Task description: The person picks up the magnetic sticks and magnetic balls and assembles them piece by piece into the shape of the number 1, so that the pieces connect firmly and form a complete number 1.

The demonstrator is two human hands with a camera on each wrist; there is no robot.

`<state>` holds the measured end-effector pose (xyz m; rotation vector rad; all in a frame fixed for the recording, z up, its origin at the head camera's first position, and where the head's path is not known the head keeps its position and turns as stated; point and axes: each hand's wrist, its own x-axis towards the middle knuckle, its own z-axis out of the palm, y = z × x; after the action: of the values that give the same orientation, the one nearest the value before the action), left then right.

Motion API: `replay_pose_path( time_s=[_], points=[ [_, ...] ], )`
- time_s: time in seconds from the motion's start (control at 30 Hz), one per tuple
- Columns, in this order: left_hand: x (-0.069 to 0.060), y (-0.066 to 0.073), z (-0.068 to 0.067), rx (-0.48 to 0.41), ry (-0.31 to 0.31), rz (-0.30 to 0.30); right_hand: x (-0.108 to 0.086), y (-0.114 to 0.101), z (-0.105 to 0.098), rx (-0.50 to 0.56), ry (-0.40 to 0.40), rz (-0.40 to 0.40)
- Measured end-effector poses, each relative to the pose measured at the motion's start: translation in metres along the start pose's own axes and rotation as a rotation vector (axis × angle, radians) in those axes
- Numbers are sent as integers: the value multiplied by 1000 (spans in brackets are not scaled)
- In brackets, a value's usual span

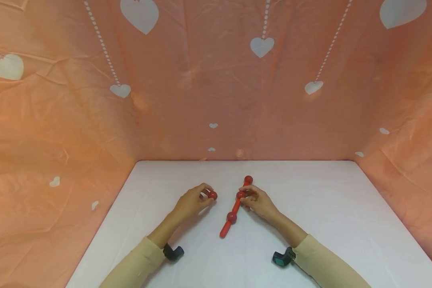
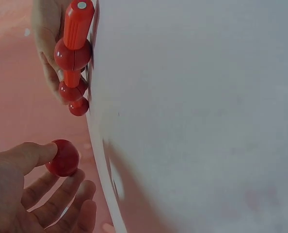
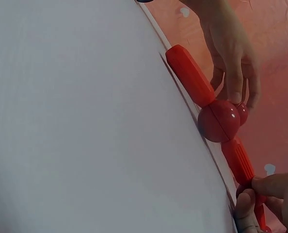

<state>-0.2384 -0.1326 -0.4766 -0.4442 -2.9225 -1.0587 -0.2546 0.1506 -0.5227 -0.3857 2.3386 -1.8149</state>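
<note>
My left hand [image 1: 191,203] pinches a loose red ball [image 2: 64,158] between thumb and fingertips, held above the table on the left. To its right is a chain of red balls and orange-red ridged rods [image 1: 236,206], slanting from far right to near left. My right hand [image 1: 262,204] grips this chain at its middle ball [image 1: 240,195], thumb and fingers around it. One ball [image 1: 249,179] ends the chain at the far side. A ridged rod [image 3: 190,75] forms the near end, past another ball [image 1: 232,217]. The loose ball and the chain are apart.
A white table [image 1: 327,200] lies under both hands. Orange cloth [image 1: 216,100] with white hearts walls it at the back and sides. Dark wrist cameras [image 1: 173,253] sit at both cuffs.
</note>
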Motion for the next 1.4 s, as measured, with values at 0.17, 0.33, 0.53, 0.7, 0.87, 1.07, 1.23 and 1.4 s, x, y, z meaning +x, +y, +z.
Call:
replay_pose_path(
  time_s=[0.17,0.33,0.53,0.7,0.87,1.07,1.23,1.4],
  points=[
    [-7,-2,-2,-2,-1,-6,0,-2,1,-2,-1,11],
    [-16,-5,-3,-3,-9,-18,-1,-4,0,-9,-5,-1],
    [-25,-8,-4,13,1,-27,-3,-6,-1,-85,21,-51],
    [-32,-9,-7,4,4,-49,-6,-10,4,-166,22,-93],
    [-39,-11,-12,-2,0,-59,-8,-17,14,-274,-3,-187],
    [-44,-13,-17,9,0,-52,-6,-21,24,-353,-115,-338],
    [-49,-11,-21,13,-3,-57,-8,-25,30,-395,-226,-411],
    [-54,-10,-25,19,-2,-63,-11,-30,35,-449,-318,-370]
  ],
)
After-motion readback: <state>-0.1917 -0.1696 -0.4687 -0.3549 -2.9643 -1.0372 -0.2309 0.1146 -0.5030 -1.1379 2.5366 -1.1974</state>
